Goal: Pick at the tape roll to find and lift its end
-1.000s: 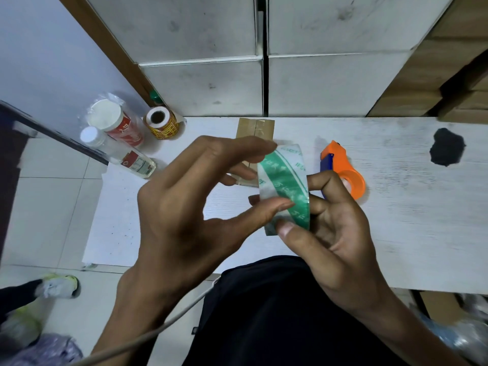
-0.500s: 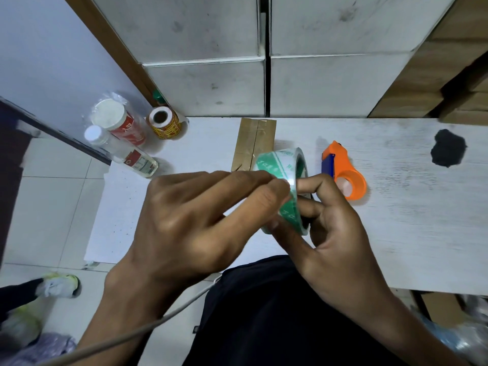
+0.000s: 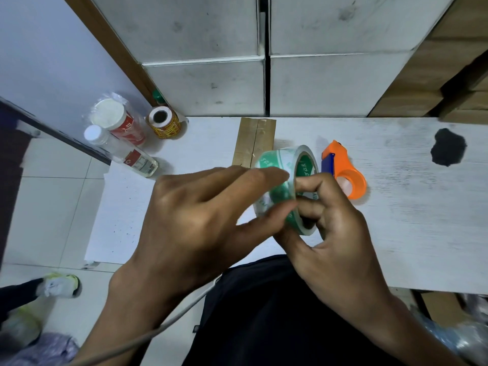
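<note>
Tape roll (image 3: 285, 175): white characters printed on green bands, also on the inner face of the core; too blurred to read. Red can (image 3: 124, 122): a white letter "D" legible, remainder hidden. Clear bottle (image 3: 132, 157): red-and-white label, print illegible. Yellow roll (image 3: 165, 122): red markings, unreadable.

We see one roll of tape (image 3: 286, 186), clear film printed with green bands and pale lettering, wound on a pale core. It is held up off the white worktop (image 3: 412, 220), standing on edge with its open centre turned to the right, so we look partly into the green-lined hole. We find it just near of the middle of the scene, slightly right. Our right hand (image 3: 335, 233) holds it with fingers curled into the core and over the rim. Our left hand (image 3: 200, 220) pinches its printed outer face between thumb and fingertips.
</note>
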A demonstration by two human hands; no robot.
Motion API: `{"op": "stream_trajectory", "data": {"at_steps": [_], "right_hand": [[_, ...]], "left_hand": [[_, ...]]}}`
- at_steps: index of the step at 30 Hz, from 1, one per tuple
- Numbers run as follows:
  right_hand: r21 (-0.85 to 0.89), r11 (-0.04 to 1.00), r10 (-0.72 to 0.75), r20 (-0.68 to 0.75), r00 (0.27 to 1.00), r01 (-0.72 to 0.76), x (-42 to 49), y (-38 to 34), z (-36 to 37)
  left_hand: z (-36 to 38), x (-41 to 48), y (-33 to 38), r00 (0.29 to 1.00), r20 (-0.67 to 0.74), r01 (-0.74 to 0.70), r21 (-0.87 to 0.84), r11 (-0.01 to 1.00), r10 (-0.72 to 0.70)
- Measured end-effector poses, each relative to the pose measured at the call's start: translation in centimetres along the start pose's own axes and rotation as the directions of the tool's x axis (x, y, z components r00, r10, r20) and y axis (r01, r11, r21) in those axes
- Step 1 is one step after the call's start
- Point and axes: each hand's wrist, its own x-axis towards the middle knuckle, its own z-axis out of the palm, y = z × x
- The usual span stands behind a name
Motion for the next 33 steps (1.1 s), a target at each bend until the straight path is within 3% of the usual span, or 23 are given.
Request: {"op": "stream_trajectory", "data": {"at_steps": [4, 10, 14, 22, 26, 30, 33], "right_hand": [[0.103, 0.994, 0.025, -0.016, 1.0, -0.023, 0.2, -0.2, -0.1], [0.194, 0.98, 0.038, -0.018, 0.999, -0.033, 0.2, -0.1, 0.0], [0.19, 0.981, 0.034, -0.038, 0.999, -0.026, 0.3, 0.0, 0.1], [0.156, 0.987, 0.051, -0.037, 0.998, -0.045, 0.4, 0.2, 0.1], [0.153, 0.987, 0.049, -0.029, 0.998, -0.044, 0.5, 0.1, 0.1], [0.157, 0.987, 0.048, -0.046, 0.998, -0.04, 0.6, -0.1, 0.0], [0.12, 0.991, 0.069, -0.048, 0.996, -0.062, 0.7, -0.2, -0.2]], "left_hand": [[0.2, -0.4, -0.6, 0.98, 0.129, 0.169, -0.125, 0.978, -0.153], [0.5, -1.0, 0.6, 0.962, 0.034, 0.272, -0.243, 0.931, -0.272], [0.6, -1.0, 1.1, 0.956, -0.001, 0.282, -0.255, 0.925, -0.292], [0.4, 0.0, 1.6, 0.907, 0.171, 0.41, -0.157, 0.898, -0.385], [0.2, 0.4, 1.6, 0.93, 0.191, 0.339, -0.115, 0.934, -0.314], [-0.2, 0.2, 0.8, 0.985, 0.164, 0.042, 0.053, 0.998, -0.05], [-0.9, 0.2, -0.4, 0.973, 0.191, -0.135, 0.013, 0.991, 0.13]]}}
